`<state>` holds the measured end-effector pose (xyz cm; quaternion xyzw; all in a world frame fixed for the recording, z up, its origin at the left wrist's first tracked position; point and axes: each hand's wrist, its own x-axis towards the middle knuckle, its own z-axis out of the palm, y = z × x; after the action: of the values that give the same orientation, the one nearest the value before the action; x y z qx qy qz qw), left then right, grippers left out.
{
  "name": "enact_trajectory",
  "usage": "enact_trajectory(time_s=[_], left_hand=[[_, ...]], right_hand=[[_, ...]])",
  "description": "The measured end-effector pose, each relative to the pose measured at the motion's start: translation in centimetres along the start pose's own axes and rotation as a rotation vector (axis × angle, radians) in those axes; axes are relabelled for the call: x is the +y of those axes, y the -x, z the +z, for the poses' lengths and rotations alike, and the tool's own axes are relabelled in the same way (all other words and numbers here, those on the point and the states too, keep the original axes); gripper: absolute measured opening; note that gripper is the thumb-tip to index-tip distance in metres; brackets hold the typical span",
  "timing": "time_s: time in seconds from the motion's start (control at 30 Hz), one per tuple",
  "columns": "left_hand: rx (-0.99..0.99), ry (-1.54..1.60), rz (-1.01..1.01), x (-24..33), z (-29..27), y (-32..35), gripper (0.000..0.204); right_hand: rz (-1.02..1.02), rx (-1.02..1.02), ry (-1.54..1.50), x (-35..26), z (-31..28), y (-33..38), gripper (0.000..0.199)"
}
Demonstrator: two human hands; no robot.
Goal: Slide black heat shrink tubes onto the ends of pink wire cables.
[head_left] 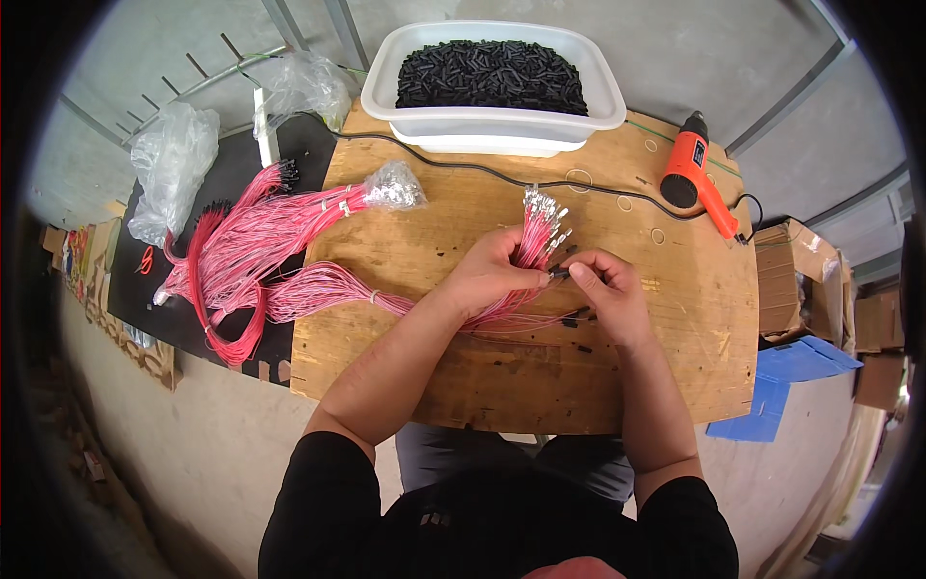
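My left hand point(494, 270) is closed round a bundle of thin pink and white wires point(536, 236), whose silvery metal ends fan out above the fingers. Close beside it, my right hand point(606, 287) pinches a small black sleeve point(559, 274) between thumb and fingers, near the left thumb. Whether a wire end is inside that sleeve I cannot tell. Below the hands, a few wires run right to black-tipped ends point(577, 318) on the wooden table point(463, 376). The bundle trails left to a large heap of pink wires point(260, 236).
A white tub point(608, 101) of short black sleeves point(492, 75) stands at the back. An orange heat gun point(687, 169) lies at the right; a black cable point(453, 162) crosses the table. Plastic bags point(178, 164) are at the left, cardboard boxes point(786, 280) at the right.
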<state>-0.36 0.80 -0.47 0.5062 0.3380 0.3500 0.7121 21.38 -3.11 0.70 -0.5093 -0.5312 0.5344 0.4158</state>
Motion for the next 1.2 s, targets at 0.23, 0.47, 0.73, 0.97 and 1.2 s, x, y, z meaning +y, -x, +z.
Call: enact_trajectory(time_s=[0.23, 0.47, 0.73, 0.97, 1.2], left_hand=[[0.003, 0.128, -0.001, -0.14, -0.09, 0.08, 0.024], [-0.046, 0.129, 0.018, -0.15, -0.13, 0.07, 0.023], [-0.047, 0.079, 0.023, -0.17, -0.2, 0.0, 0.022], [-0.064, -0.027, 0.052, -0.4, -0.58, -0.09, 0.03], [-0.053, -0.034, 0.071, 0.0, -0.2, 0.08, 0.026]], right_hand=[[-0.289, 0.025, 0.207, -0.02, 0.42, 0.34, 0.021], [-0.364, 0.063, 0.306, 0.39, 0.66, 0.1, 0.019], [-0.415, 0.009, 0.328, 0.4, 0.12, -0.16, 0.016], [-0.377, -0.019, 0.343, 0.1, 0.08, -0.11, 0.013], [-0.385, -0.024, 0.33, -0.05, 0.22, -0.12, 0.012]])
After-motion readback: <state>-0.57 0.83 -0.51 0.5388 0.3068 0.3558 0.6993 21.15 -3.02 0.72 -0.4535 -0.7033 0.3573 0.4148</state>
